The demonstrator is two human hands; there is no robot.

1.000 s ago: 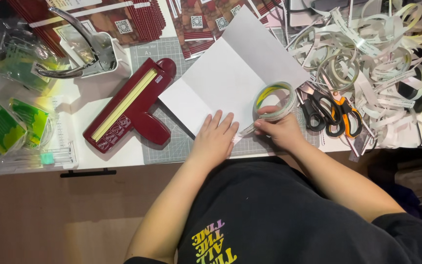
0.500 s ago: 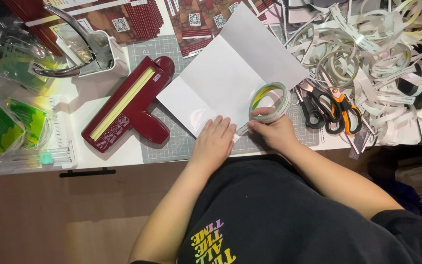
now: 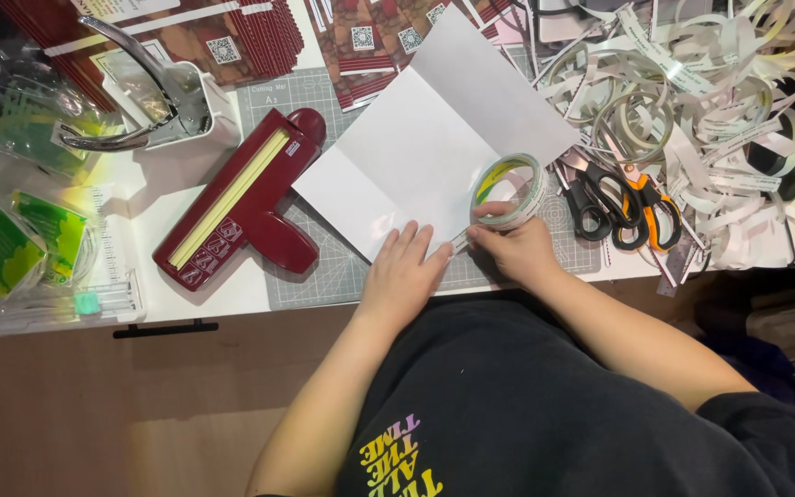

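Note:
A white folded sheet of paper [image 3: 425,152] lies at an angle on a grey cutting mat [image 3: 324,276]. My left hand [image 3: 402,274] rests flat on the sheet's near corner, fingers spread. My right hand [image 3: 512,247] holds a roll of clear tape [image 3: 508,189] upright at the sheet's right edge, thumb and fingers pinching the loose tape end close to my left fingertips.
A dark red scoring tool with a yellow strip [image 3: 241,198] lies left of the sheet. Scissors with black and orange handles [image 3: 623,198] lie to the right, beside a heap of white paper strips [image 3: 710,101]. Printed red sheets [image 3: 232,37], a metal punch [image 3: 140,101] and green packets [image 3: 11,244] fill the left.
My right hand and the tape roll have shifted slightly left and nearer along the sheet's edge, toward my left hand. My left hand stays pressed on the paper.

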